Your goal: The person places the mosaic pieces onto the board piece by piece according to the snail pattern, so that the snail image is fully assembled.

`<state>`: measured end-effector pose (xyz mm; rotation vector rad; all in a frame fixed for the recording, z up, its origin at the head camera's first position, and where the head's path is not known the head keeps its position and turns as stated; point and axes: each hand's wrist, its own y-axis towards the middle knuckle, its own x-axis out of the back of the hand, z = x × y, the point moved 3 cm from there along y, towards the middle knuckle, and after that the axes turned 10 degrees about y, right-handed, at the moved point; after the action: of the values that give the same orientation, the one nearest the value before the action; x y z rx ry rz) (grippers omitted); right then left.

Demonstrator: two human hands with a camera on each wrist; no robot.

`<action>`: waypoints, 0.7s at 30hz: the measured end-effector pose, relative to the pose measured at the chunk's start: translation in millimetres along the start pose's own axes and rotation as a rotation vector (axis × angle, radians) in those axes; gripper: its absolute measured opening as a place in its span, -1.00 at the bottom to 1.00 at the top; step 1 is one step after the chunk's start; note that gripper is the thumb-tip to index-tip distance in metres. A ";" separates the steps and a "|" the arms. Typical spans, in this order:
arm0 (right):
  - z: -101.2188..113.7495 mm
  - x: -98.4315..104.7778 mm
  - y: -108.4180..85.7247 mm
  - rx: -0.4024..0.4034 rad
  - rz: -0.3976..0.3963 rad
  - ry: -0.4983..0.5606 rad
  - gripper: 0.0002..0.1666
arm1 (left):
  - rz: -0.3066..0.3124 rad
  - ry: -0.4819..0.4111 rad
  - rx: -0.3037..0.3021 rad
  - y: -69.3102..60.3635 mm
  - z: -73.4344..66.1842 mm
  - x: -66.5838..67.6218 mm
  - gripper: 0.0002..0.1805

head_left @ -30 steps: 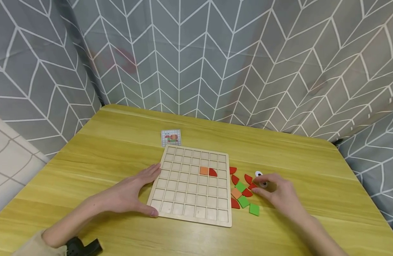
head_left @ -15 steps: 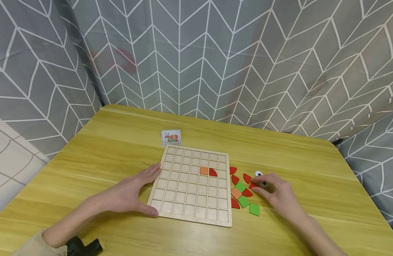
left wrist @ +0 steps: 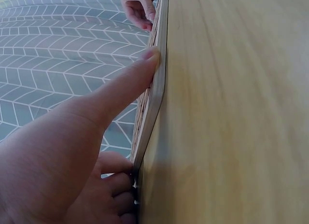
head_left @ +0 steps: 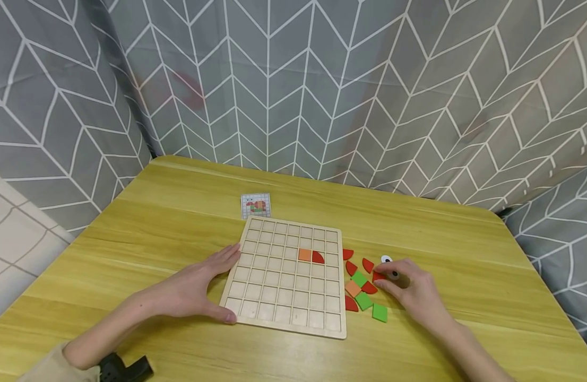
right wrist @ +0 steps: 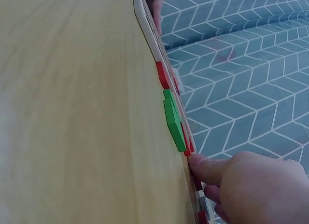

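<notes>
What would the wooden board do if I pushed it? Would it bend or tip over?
The wooden board probably won't bend: its edge looks straight and stiff. It likely won't tip or roll, because it lies wide and flat on the table. The orange square and red piece sitting in its grid would probably ride along.

Curtain (head_left: pixel 293 79): grey with white chevron lines, it hung in soft folds across the top of the frame.
Reddish patch (head_left: pixel 188 90): it showed faintly on the cloth, upper left.
Table (head_left: pixel 441 228): yellowish wood grain filled the lower frame.
Pale surface (head_left: pixel 11 228): thin dark lines crossed it at the left edge.
Light: cloth looked warmer toward the right.
</notes>
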<state>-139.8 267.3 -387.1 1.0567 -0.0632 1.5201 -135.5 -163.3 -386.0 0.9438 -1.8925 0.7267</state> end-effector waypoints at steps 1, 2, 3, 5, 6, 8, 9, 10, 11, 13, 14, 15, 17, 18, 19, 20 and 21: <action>0.0 0.0 0.1 -0.001 0.001 -0.002 -0.59 | 0.002 0.000 0.004 -0.1 0.1 0.2 0.40; 0.0 -0.1 0.1 -0.001 0.003 -0.004 -0.59 | 0.002 0.001 0.003 -0.2 -0.1 0.5 0.40; 0.0 -0.1 0.2 -0.003 0.004 -0.005 -0.59 | 0.004 0.000 0.008 -0.3 0.1 0.7 0.41; -0.5 -0.2 0.4 -0.005 0.006 -0.004 -0.59 | 0.002 0.001 0.000 -0.4 -0.3 0.8 0.40; -0.7 -0.3 0.4 -0.006 0.007 -0.003 -0.59 | 0.001 0.001 -0.004 -0.5 -0.6 0.8 0.40; -1.1 -0.7 0.1 -0.005 0.008 -0.002 -0.59 | -0.001 -0.001 -0.009 -0.9 -1.2 0.7 0.39; -0.8 -0.7 0.1 -0.002 0.008 -0.003 -0.59 | -0.003 -0.002 -0.013 -1.0 -1.5 0.7 0.39; -0.6 -0.5 0.0 -0.001 0.007 -0.001 -0.59 | -0.003 -0.001 -0.012 -1.0 -1.5 0.6 0.39; -0.2 -0.1 -0.1 -0.002 0.004 -0.002 -0.59 | -0.001 -0.001 -0.007 -1.0 -1.4 0.4 0.39; 1.0 1.3 -0.1 -0.018 -0.003 0.009 -0.57 | 0.004 -0.003 0.000 -0.7 -1.6 0.2 0.40; 2.2 2.3 0.2 -0.029 -0.008 0.014 -0.57 | 0.008 -0.005 0.003 -0.5 -1.7 0.1 0.40; 3.7 3.1 0.8 -0.040 -0.012 0.020 -0.56 | 0.010 -0.007 0.002 -0.3 -1.8 0.0 0.40; 7.5 4.3 3.0 -0.072 -0.015 0.022 -0.56 | 0.011 -0.009 0.000 -0.5 -2.1 0.0 0.40; 9.9 4.3 4.6 -0.083 -0.013 0.023 -0.56 | 0.009 -0.010 -0.002 -0.7 -2.3 0.2 0.40; 12.8 3.8 6.6 -0.091 -0.010 0.022 -0.57 | 0.008 -0.010 -0.004 -0.9 -2.2 0.4 0.40; 15.7 2.6 8.9 -0.093 -0.005 0.019 -0.57 | 0.006 -0.009 -0.007 -1.2 -2.2 0.6 0.40; 18.5 0.8 11.3 -0.085 0.000 0.017 -0.58 | 0.003 -0.006 -0.010 -1.5 -2.2 0.8 0.40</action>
<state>-138.4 254.0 -370.0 0.9755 -0.1150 1.5132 -133.6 -162.7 -384.2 0.9373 -1.9013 0.7163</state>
